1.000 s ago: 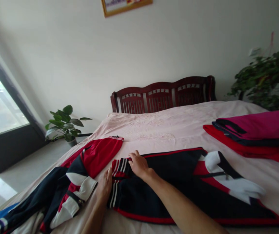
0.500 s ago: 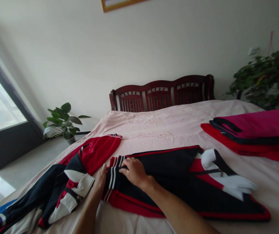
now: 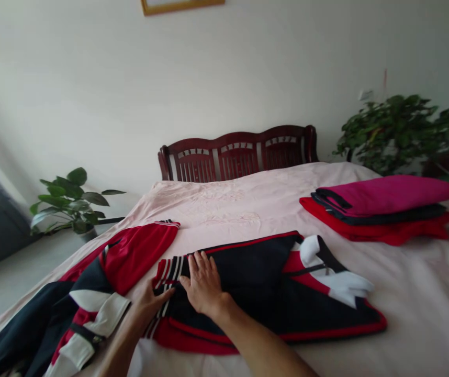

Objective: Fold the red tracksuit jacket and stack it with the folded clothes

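Observation:
A dark navy jacket with red trim and a white collar point(image 3: 271, 283) lies folded flat on the pink bed sheet point(image 3: 248, 209). My right hand point(image 3: 203, 283) rests palm down on its left end, fingers stretched out beside the striped cuff point(image 3: 169, 269). My left hand point(image 3: 149, 302) touches the striped hem at the jacket's left edge, its thumb pointing towards the right hand; its fingers are partly hidden. A second red, navy and white jacket point(image 3: 91, 293) lies rumpled to the left.
A stack of folded clothes point(image 3: 377, 209), magenta over dark over red, sits at the right of the bed. A dark wooden headboard point(image 3: 238, 154) stands at the far end. Potted plants stand on the floor at left point(image 3: 67, 201) and behind the bed at right point(image 3: 397, 128).
My right hand has slid from the cuff's top edge down onto the jacket and flattened. The left hand moved onto the striped hem. The view has swung to the left.

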### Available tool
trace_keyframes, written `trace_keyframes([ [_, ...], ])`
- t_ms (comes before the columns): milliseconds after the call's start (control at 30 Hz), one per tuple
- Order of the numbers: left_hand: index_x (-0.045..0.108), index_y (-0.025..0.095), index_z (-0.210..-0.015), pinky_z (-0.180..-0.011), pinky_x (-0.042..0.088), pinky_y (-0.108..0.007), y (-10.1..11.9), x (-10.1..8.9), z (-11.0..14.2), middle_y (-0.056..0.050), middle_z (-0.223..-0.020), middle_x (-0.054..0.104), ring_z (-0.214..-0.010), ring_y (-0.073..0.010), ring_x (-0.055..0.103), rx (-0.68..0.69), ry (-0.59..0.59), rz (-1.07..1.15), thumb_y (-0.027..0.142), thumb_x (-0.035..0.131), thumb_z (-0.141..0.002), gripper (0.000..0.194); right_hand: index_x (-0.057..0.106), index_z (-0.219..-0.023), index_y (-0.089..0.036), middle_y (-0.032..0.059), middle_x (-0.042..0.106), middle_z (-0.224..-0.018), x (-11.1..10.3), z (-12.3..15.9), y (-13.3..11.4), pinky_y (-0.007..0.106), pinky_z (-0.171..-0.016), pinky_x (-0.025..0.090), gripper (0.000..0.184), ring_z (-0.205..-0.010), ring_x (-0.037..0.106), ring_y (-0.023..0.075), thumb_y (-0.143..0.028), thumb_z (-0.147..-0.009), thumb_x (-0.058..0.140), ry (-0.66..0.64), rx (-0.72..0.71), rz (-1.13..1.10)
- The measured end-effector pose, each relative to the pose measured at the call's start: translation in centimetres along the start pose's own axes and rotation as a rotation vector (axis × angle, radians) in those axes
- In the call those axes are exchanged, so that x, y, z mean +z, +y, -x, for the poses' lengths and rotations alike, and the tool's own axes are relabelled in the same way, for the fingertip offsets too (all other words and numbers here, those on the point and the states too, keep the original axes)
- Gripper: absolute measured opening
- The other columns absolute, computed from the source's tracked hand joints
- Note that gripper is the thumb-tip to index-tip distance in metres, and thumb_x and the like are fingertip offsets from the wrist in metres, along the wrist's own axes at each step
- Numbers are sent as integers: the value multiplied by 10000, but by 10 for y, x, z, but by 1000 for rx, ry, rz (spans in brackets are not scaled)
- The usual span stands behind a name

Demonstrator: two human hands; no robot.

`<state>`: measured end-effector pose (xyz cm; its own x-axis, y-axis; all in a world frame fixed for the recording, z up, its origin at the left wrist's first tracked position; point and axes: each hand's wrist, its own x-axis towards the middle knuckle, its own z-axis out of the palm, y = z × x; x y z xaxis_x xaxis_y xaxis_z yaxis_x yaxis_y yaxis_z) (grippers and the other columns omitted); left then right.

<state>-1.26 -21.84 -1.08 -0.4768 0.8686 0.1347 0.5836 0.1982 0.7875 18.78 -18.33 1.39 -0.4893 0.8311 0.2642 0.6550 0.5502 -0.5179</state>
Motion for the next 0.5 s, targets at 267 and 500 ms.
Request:
trace_keyframes([
  [267,701,144,-1019,-797,603,-420,16,-9,14,-96,-906,785,-909,-337,737,-98,-170,297,544,870,-492,683,446,-1466,-135,158,425,-1535,-16,9,15,518,-1200,206,587,-1471,288,286,-478,-1013,301,-89,4,-63],
  [500,549,170,-1283,-804,613,-354,37,-14,26,-102,-1060,761,-967,-286,737,-177,-234,500,441,848,-620,777,490,-1440,-136,157,419,-1540,-13,30,41,499,-1217,162,554,-1469,289,291,-428,-970,446,-90,-79,-36],
])
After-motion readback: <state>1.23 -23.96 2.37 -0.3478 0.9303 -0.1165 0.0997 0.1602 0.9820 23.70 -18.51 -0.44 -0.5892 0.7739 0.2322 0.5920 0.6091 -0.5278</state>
